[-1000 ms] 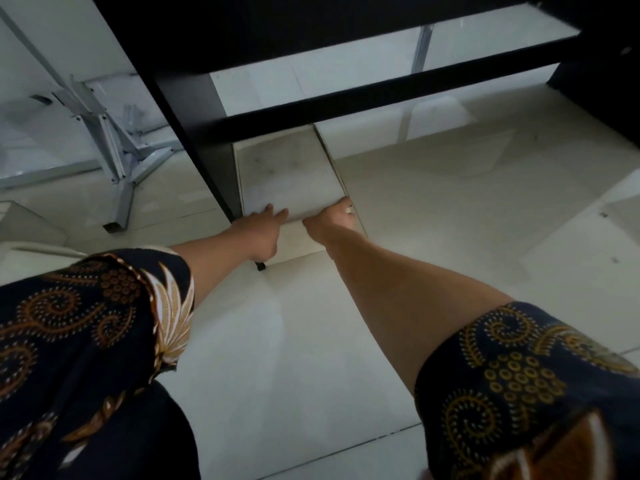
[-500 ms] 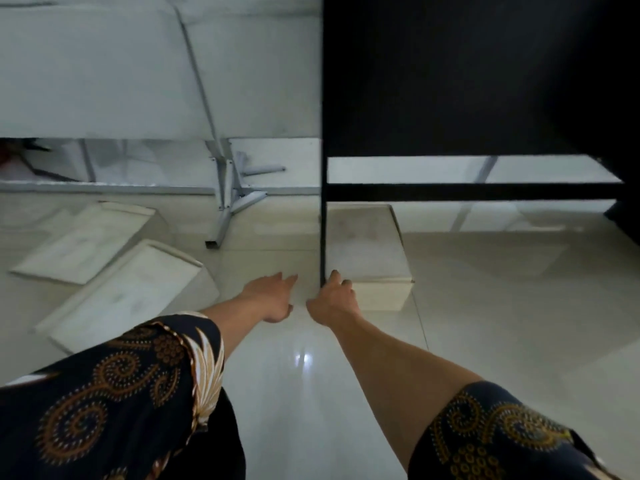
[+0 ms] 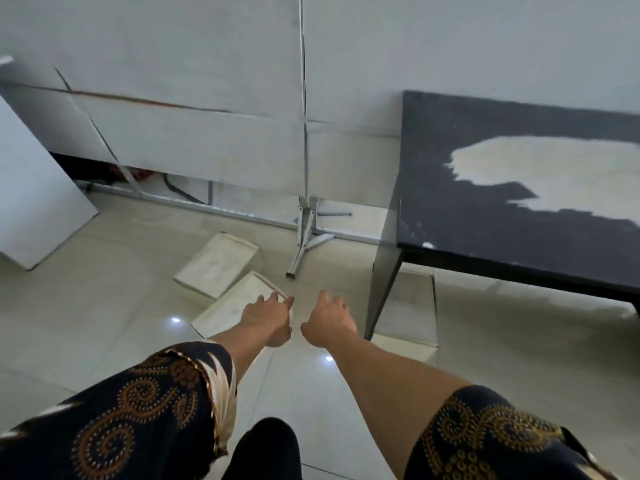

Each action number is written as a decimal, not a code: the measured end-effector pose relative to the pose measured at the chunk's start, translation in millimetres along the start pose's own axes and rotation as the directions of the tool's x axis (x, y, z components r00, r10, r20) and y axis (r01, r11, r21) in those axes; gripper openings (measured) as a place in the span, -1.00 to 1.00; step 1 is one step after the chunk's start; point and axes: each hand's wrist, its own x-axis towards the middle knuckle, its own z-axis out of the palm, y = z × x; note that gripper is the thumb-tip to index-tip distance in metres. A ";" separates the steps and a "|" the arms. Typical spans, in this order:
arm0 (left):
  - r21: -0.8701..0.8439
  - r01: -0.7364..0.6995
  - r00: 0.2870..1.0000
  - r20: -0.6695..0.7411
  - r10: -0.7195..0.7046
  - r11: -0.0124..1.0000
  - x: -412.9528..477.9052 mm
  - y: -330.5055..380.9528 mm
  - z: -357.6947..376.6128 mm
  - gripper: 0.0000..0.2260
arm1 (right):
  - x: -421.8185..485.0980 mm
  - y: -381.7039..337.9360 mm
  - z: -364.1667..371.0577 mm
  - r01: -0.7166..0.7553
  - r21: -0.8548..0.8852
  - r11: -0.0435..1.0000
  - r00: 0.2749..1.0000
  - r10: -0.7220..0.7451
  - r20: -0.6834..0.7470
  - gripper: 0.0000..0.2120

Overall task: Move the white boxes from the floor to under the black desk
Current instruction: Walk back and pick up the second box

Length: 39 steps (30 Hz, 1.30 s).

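Observation:
One white box lies on the floor under the left end of the black desk, beside the desk's front left leg. Two more flat white boxes lie on the tiles to the left: a near one and a far one. My left hand hovers open over the near box's right edge, fingers spread, holding nothing. My right hand hangs open between that box and the desk leg, also without anything in it. Both arms wear dark patterned sleeves.
A grey partition wall on metal feet runs along the back. A white board leans at the far left. The desk top shows a large pale worn patch. Glossy beige floor tiles spread around me.
Both hands left the box under the desk and drew back to the left. My view rose and pulled away, so the desk top and the two floor boxes now show.

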 end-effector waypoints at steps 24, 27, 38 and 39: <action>-0.195 0.193 0.976 -0.058 -0.208 0.962 -149.7 -200.1 -257.3 -0.35 | -85.1 -239.3 -231.3 0.161 -0.184 0.970 0.984 -0.172 -0.041 -0.38; -0.207 0.228 0.967 -0.064 -0.246 0.951 -129.1 -208.7 -262.2 -0.35 | -56.4 -247.5 -232.6 0.169 -0.194 0.966 0.984 -0.175 -0.017 -0.34; -0.307 0.357 0.932 0.049 -0.360 0.882 -26.4 -246.9 -271.8 -0.32 | 90.0 -283.3 -222.5 0.208 -0.251 0.945 0.976 -0.184 0.118 -0.39; -0.320 0.365 0.929 0.065 -0.364 0.874 -20.9 -251.1 -269.1 -0.32 | 101.1 -286.8 -220.1 0.211 -0.263 0.941 0.975 -0.182 0.131 -0.38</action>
